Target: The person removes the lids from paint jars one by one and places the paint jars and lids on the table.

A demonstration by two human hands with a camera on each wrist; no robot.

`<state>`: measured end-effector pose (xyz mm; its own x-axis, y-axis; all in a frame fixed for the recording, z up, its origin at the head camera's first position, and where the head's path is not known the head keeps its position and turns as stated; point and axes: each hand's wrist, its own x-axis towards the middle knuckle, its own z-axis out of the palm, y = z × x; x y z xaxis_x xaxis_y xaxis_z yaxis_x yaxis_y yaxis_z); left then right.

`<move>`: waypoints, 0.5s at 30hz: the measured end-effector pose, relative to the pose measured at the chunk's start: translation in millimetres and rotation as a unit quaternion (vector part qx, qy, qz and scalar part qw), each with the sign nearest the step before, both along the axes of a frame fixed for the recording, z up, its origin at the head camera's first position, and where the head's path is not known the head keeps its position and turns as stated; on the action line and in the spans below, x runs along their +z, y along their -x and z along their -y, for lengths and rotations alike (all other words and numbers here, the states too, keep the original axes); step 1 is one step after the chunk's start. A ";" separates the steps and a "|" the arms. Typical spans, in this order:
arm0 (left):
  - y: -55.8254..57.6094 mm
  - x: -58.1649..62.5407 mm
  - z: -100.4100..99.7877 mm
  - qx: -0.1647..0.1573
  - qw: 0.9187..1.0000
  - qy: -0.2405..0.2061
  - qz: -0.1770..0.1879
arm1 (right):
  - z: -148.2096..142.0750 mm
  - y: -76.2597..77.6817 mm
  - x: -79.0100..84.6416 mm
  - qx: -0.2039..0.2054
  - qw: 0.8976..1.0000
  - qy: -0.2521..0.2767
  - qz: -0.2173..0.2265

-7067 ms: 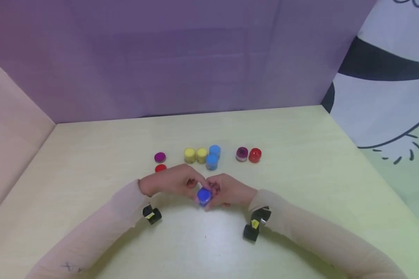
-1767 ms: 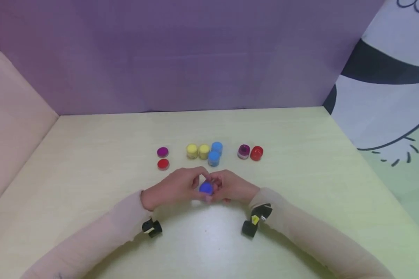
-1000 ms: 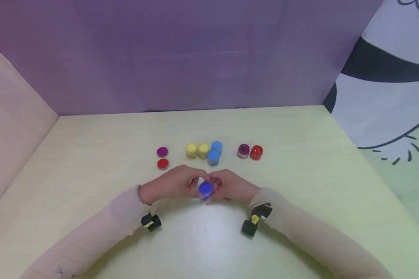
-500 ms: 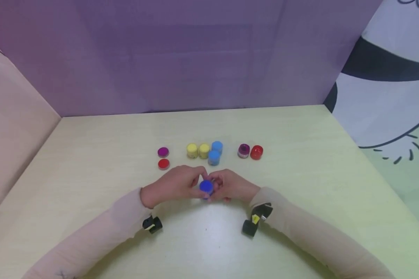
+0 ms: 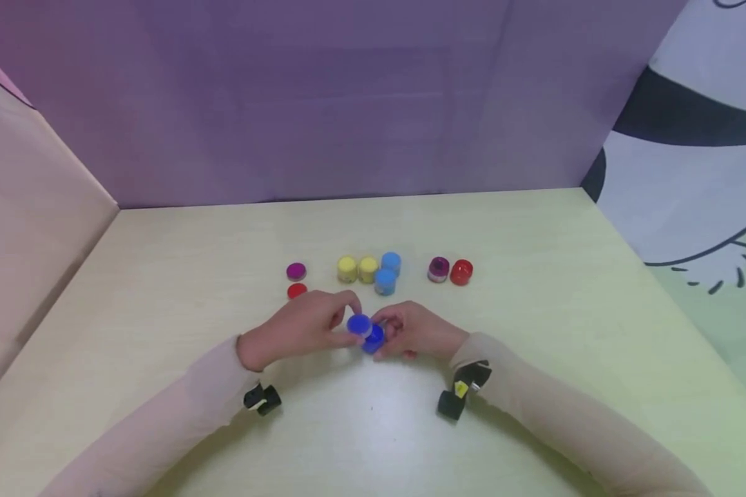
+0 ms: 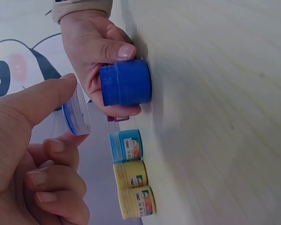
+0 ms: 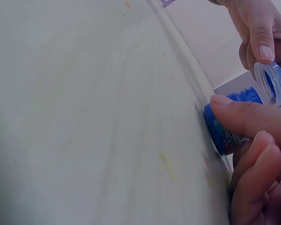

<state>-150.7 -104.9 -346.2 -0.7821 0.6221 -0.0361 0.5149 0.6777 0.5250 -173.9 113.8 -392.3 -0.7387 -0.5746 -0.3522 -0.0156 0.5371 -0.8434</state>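
Observation:
Between thumb and index finger my left hand [image 5: 301, 328] pinches a round blue lid [image 5: 359, 325], clear-rimmed in the right wrist view. The lid is off the jar, just left of and above its mouth. My right hand [image 5: 419, 330] grips the dark blue paint jar [image 6: 126, 83], which stands upright on the table with its threaded neck bare. Behind the hands are two yellow-lidded jars [image 5: 357, 269] and two light blue jars [image 5: 388, 273], lids on. A purple jar [image 5: 438, 270] and a red jar [image 5: 461, 272] stand uncovered at the right.
A purple lid [image 5: 295, 271] and a red lid [image 5: 297, 290] lie on the table [image 5: 199, 262] behind my left hand, the red one partly hidden by it. A purple partition [image 5: 348, 103] rises along the table's back edge, with a pale panel [image 5: 31, 186] at the left.
The blue lid has come off the dark blue jar and moved slightly left and up with my left hand. My right hand keeps hold of the jar. The other jars stay put.

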 end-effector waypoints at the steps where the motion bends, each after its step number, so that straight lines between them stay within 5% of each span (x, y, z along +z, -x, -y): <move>1: 0.0 0.2 1.4 0.004 1.000 0.001 0.000 | -0.5 0.5 -0.4 -0.002 1.000 0.001 0.001; 15: 1.4 -0.5 29.2 0.046 0.998 0.020 -0.036 | -8.3 2.5 0.6 -0.038 0.999 0.019 0.029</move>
